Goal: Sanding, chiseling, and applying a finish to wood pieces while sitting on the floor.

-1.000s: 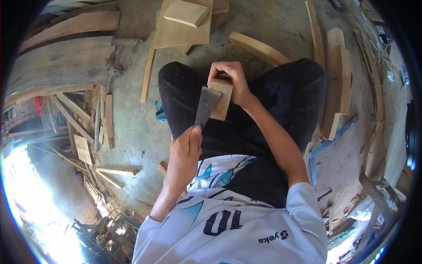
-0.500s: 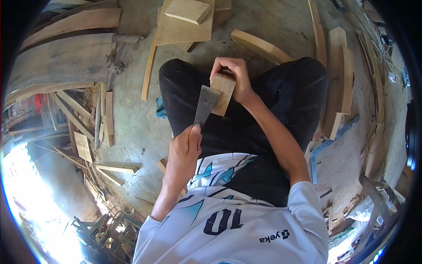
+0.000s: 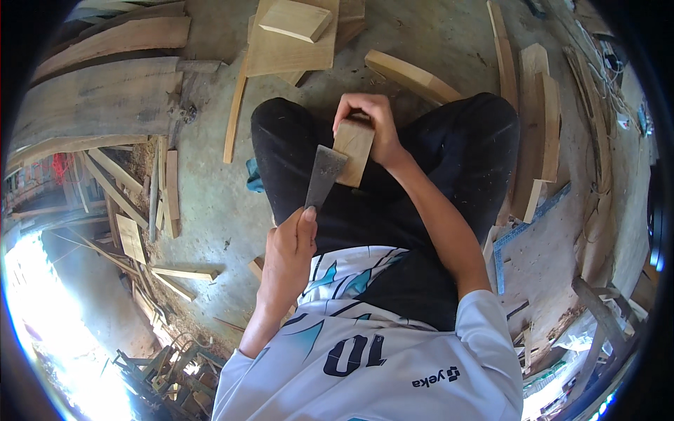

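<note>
I sit cross-legged in dark trousers. My left hand [image 3: 288, 242] is closed on the lower end of a flat grey metal blade [image 3: 324, 175], whose broad upper end lies against or just beside the left side of a pale wooden block [image 3: 354, 153]. My right hand [image 3: 382, 130] is wrapped round the top and right side of that block, holding it over my lap. Part of the block's top is hidden by the fingers.
Boards [image 3: 288, 56] with a small wooden piece [image 3: 293, 19] on top lie ahead. Long planks [image 3: 98, 98] and offcuts fill the left. More timber [image 3: 533, 126] and a blue carpenter's square [image 3: 516, 235] lie at the right, a curved piece [image 3: 411, 74] beyond my knees.
The blade and my left hand have moved slightly down and left from half a second ago. My right hand and the block have shifted only slightly.
</note>
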A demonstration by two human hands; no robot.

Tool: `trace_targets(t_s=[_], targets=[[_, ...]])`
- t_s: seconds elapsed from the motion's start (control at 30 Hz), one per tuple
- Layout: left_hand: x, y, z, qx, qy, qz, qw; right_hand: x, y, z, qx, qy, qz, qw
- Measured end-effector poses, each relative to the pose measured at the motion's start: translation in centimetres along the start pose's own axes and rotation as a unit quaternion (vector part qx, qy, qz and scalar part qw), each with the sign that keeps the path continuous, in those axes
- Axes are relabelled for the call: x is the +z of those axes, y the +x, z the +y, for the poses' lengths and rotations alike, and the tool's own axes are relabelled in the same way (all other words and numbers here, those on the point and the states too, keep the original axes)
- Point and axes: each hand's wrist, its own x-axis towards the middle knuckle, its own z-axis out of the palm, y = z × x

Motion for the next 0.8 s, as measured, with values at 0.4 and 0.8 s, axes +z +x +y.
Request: trace_targets(t_s=[0.4, 0.8], targets=[[0.2, 0.6, 0.1, 0.007, -0.018, 0.011, 1.0, 0.1, 0.5, -1.2, 0.051, 0.019, -0.017, 0.998], [0.3, 0.5, 0.6, 0.014, 0.029, 0.031, 0.999, -0.1, 0.3, -0.8, 0.024, -0.016, -0.02, 0.999]])
